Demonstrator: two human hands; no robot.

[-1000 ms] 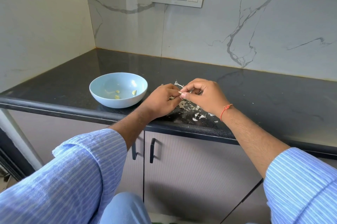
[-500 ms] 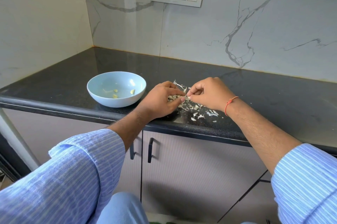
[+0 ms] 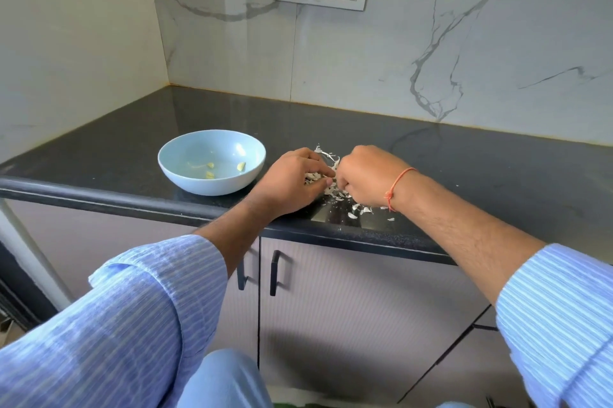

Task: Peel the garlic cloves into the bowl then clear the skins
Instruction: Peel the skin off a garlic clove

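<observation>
The bowl lies just left of the left hand, the nearer one; both hands, the right hand included, curl over the garlic skins, contents hidden.

No text, label, brand, number or sign can be read on anything here.

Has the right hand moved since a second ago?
Yes. The right hand has dropped from above the skin pile onto it, nearer the counter's front edge, staying close to the left hand.
</observation>
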